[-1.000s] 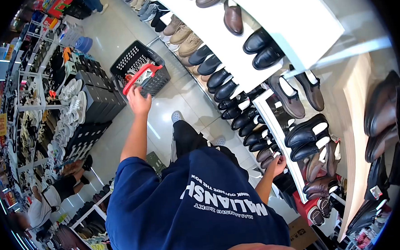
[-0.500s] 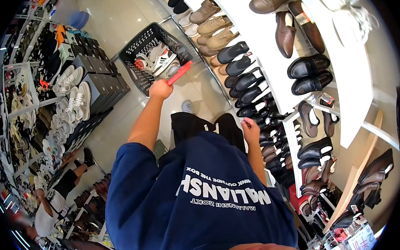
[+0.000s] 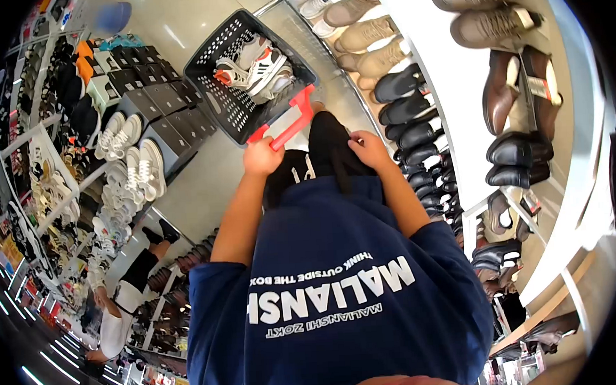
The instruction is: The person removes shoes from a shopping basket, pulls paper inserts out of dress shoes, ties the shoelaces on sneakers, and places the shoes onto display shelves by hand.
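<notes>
My left hand (image 3: 263, 156) is wrapped round the red handle (image 3: 295, 127) of a black shopping basket (image 3: 208, 86). The basket has perforated sides and stands tilted in view, ahead of my legs. Inside it lie several sneakers, among them a white sneaker (image 3: 267, 70) with black stripes and orange lining. My right hand (image 3: 367, 151) hangs beside my black trouser leg (image 3: 330, 149), its fingers curled in with nothing visible in them. It is nearest to the rack of black shoes on the right.
Stacked grey shoeboxes (image 3: 172, 123) with pale sneakers (image 3: 145, 166) on top line the left side. On the right, a white shelf (image 3: 457, 115) carries brown and black leather shoes. Another person (image 3: 116, 321) is at the lower left by shelves. Tiled floor (image 3: 188, 171) runs between.
The basket and its red handle are closer to my body, and my left hand has come in nearer to my legs. One leg has stepped forward. The shelves have shifted in view.
</notes>
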